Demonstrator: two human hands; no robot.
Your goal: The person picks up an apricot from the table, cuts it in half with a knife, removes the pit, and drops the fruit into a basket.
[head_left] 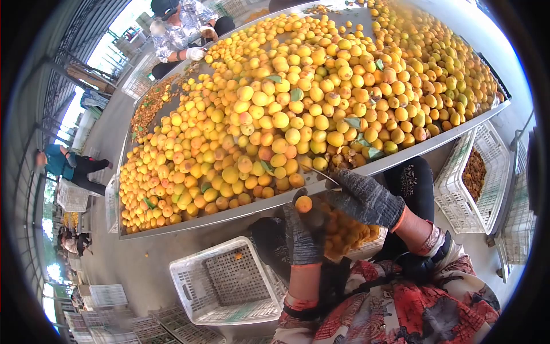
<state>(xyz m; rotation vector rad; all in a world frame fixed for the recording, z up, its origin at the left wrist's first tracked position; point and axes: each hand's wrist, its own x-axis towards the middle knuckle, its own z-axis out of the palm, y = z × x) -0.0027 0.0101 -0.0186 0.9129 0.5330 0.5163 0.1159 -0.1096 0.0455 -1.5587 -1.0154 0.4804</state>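
Note:
My left hand (305,238), in a dark grey knitted glove, is closed around a single orange-yellow apricot (303,203) just in front of the table's near edge. To its right my right hand (366,198), gloved alike, grips a thin knife-like tool (321,175) whose tip points up and left over the tabletop; its handle is hidden in the fingers. Beyond both hands, a wide heap of apricots (281,120) with a few green leaves covers much of the metal-rimmed table (258,204). Below and between the hands, a crate with opened, pitless-looking fruit (349,235) is partly hidden.
A white plastic crate (229,281) with one small orange piece stands at my left. Another white crate (472,178), holding brownish bits, stands at my right. Across the table sits a co-worker (186,28) with white gloves. Further left is another person (71,163) near stacked crates.

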